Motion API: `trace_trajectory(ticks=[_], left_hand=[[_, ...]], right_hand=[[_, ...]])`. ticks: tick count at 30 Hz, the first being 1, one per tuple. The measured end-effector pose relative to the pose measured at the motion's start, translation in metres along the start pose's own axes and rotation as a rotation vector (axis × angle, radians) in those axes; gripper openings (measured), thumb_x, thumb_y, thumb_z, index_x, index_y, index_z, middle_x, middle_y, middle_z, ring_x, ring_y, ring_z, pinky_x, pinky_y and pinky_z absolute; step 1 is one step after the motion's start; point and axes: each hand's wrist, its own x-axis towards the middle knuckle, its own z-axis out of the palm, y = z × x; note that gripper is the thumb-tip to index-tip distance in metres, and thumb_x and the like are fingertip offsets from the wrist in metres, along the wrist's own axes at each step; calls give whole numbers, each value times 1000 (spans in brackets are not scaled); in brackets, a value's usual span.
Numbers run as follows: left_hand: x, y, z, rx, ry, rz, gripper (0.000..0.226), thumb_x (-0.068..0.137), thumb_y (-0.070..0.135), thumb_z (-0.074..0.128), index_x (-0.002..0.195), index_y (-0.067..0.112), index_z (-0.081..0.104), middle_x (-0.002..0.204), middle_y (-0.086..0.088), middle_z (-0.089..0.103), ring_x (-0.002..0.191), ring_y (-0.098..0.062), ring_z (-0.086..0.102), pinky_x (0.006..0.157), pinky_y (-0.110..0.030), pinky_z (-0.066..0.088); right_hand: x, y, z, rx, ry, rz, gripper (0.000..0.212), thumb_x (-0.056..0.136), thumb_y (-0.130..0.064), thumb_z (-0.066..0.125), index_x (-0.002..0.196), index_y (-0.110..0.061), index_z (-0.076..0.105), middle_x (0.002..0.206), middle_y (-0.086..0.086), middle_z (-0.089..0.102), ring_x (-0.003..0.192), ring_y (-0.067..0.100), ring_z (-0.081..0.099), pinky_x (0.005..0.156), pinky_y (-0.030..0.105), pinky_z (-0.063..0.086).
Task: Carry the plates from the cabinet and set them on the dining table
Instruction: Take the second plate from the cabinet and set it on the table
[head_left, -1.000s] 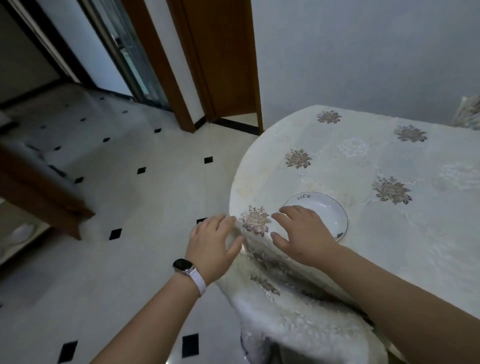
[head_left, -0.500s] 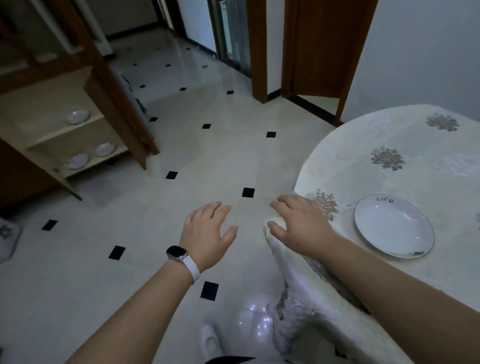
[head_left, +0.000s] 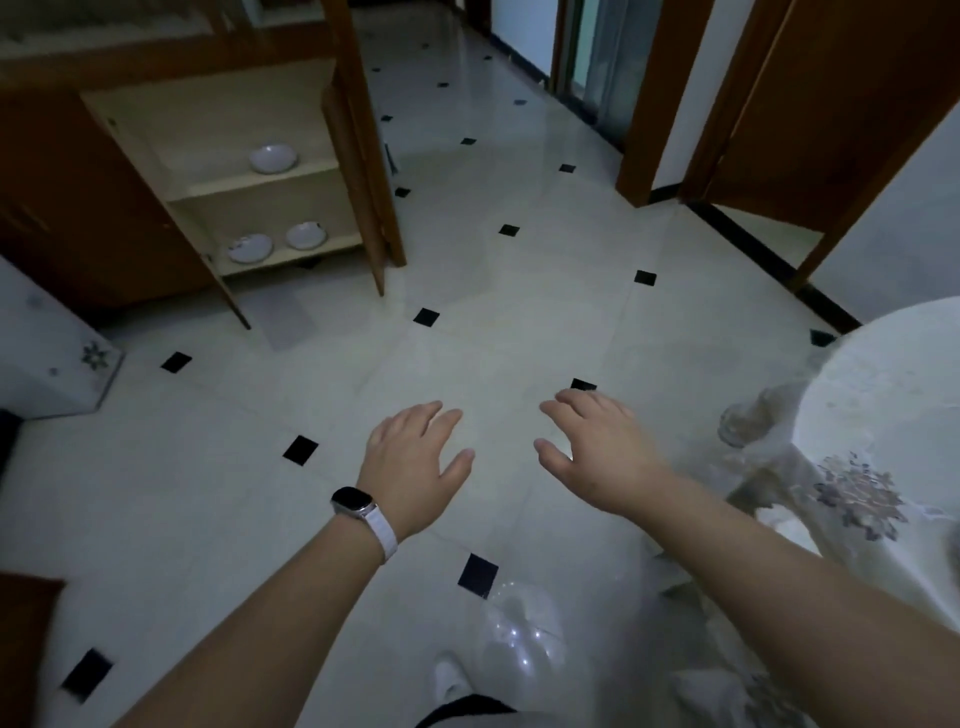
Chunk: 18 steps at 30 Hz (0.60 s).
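Observation:
The wooden cabinet (head_left: 244, 187) stands open at the upper left. One white plate (head_left: 273, 157) rests on its upper shelf, and two white plates (head_left: 250, 248) (head_left: 306, 235) lie side by side on the lower shelf. My left hand (head_left: 415, 462), with a watch on the wrist, and my right hand (head_left: 597, 447) hover over the floor, palms down, fingers apart, holding nothing. The dining table (head_left: 883, 415) with its floral cloth shows at the right edge; the plate set on it is out of view.
White floor tiles with black diamond insets (head_left: 426, 316) stretch between me and the cabinet. The open cabinet door (head_left: 363, 156) juts out. Brown door frames (head_left: 654, 104) stand at the upper right. A white cabinet (head_left: 52, 358) sits at the left.
My view has swung left from the table toward the cabinet. My right hand left the table edge; both hands now hang over the floor. The plate on the table has gone out of view.

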Motion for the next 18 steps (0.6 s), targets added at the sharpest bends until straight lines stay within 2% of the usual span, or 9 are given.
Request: trace_trajectory(ticks=[8, 14, 18], left_hand=[[2, -132, -33, -35, 88, -129, 57, 85, 53, 40, 127, 20, 59, 132, -8, 59, 121, -27, 53, 100, -43, 39], [-6, -185, -53, -39, 140, -239, 61, 86, 56, 33, 132, 22, 54, 138, -5, 54, 127, -25, 47, 104, -41, 34], [-6, -212, -63, -28, 171, -308, 54, 87, 53, 42, 132, 24, 54, 138, -4, 54, 127, -24, 46, 104, -41, 33]], right_hand=[[90, -112, 18, -31, -17, -117, 51, 95, -49, 45, 138, -22, 49, 143, -1, 48, 133, 22, 40, 110, 37, 27], [140, -171, 25, -9, -29, -213, 50, 95, -47, 47, 138, -20, 50, 142, -1, 48, 132, 22, 40, 107, 37, 29], [172, -203, 31, -17, -50, -291, 51, 94, -48, 46, 137, -19, 50, 141, 0, 49, 130, 23, 42, 107, 39, 31]])
